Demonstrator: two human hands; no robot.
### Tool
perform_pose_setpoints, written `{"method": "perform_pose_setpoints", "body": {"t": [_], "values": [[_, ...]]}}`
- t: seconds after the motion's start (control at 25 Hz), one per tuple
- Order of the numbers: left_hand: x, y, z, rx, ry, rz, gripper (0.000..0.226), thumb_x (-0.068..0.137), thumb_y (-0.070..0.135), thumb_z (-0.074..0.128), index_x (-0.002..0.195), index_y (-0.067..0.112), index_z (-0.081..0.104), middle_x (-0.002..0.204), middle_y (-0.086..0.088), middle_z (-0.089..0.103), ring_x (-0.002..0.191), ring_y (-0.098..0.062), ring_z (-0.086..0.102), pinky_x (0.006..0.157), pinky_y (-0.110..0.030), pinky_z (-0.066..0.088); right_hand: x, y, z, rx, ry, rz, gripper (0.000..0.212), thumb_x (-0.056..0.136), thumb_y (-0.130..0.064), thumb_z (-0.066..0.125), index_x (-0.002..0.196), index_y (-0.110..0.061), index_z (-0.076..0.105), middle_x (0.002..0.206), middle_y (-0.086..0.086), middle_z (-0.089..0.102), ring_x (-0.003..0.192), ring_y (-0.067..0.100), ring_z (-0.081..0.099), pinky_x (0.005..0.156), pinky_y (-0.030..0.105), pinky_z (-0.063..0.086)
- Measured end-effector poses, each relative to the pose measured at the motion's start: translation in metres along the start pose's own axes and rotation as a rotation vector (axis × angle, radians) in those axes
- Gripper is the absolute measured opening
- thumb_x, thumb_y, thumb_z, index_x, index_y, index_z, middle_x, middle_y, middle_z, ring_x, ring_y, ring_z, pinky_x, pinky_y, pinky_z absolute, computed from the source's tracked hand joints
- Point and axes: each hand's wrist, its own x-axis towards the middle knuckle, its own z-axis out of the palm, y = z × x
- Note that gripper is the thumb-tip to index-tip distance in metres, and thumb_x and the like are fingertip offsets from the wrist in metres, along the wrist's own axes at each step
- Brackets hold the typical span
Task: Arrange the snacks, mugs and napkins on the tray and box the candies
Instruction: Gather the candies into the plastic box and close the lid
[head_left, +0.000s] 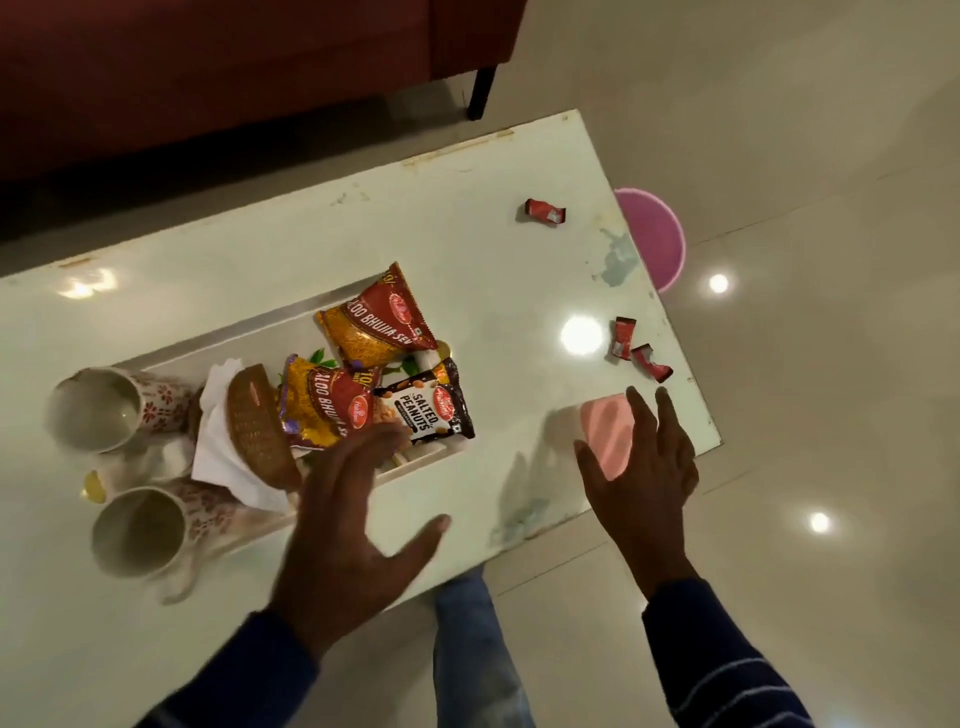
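The pale glossy surface (467, 249) runs slantwise across the view, its far long edge facing a dark red sofa (208, 67) and its right end hanging over bare floor, where a pink bin (657, 236) peeks out from under the corner. Plenty of open room on the right half of the surface, clear between the tray and that right edge. The white tray (244, 332) sits left of centre, and it's packed: two Aloo Bhujia packets (376, 322), one behind the other, a Salted Peanuts packet (426, 410) at the near right, a brown woven basket (257, 426) tilted on white napkins (218, 452), and two floral mugs (96, 408) lying on their sides at the left end, mouths toward the camera. The left hand (353, 525) hovers over the tray's near edge, fingers spread wide, gripping nothing, fingertips just at the peanuts packet; contact is hard to judge. The right hand (636, 467) is spread open too, empty, over a small pink box (605, 423) close to the near right edge. Three red candies are out loose: one (544, 212) well apart near the far end, two (639, 349) just beyond the right hand's fingertips, near the right edge.
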Motion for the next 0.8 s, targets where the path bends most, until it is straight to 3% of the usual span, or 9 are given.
{"method": "perform_pose_setpoints", "body": {"t": [0.16,0.32,0.48,0.64,0.8], "values": [[0.055,0.030,0.087,-0.072,-0.403,-0.025,0.090,0.078,0.036,0.081,0.152,0.025,0.032,0.155,0.010,0.035,0.142,-0.006,0.034,0.112,-0.035,0.042,0.001,0.024,0.001,0.003,-0.070,0.055,0.098,0.072,-0.067,0.066,0.151,-0.035,0.016,0.163,0.001,0.013,0.145,0.032,0.024,0.111,0.057,0.027],[0.104,0.040,0.149,-0.022,-0.559,-0.041,0.102,0.076,0.023,0.085,0.156,0.024,0.022,0.159,0.005,0.029,0.144,-0.014,0.034,0.114,-0.038,0.039,0.002,0.032,0.011,-0.014,-0.158,0.071,0.109,0.067,-0.075,0.065,0.153,-0.031,0.014,0.163,0.002,0.014,0.145,0.031,0.027,0.112,0.054,0.029],[0.125,0.027,0.176,0.077,-0.681,-0.082,0.109,0.073,0.015,0.087,0.157,0.027,0.019,0.159,0.002,0.030,0.142,-0.019,0.038,0.114,-0.038,0.039,0.013,0.041,0.021,0.051,-0.198,0.076,0.098,0.074,-0.065,0.068,0.152,-0.029,0.020,0.160,0.000,0.025,0.139,0.030,0.036,0.112,0.050,0.034],[0.119,0.013,0.168,0.054,-0.718,-0.120,0.114,0.069,0.022,0.091,0.157,0.029,0.018,0.159,0.005,0.032,0.141,-0.016,0.040,0.112,-0.036,0.040,0.020,0.045,0.017,0.164,-0.245,0.010,0.092,0.076,-0.055,0.073,0.151,-0.028,0.026,0.155,-0.003,0.033,0.134,0.024,0.038,0.107,0.039,0.041],[0.092,0.020,0.142,-0.048,-0.580,-0.126,0.134,0.055,0.046,0.094,0.156,0.034,0.007,0.164,0.008,0.020,0.146,-0.014,0.031,0.113,-0.037,0.037,0.014,0.018,-0.009,0.318,-0.357,-0.003,0.091,0.075,-0.065,0.068,0.150,-0.036,0.026,0.155,-0.010,0.031,0.138,0.017,0.034,0.106,0.031,0.036]]}}
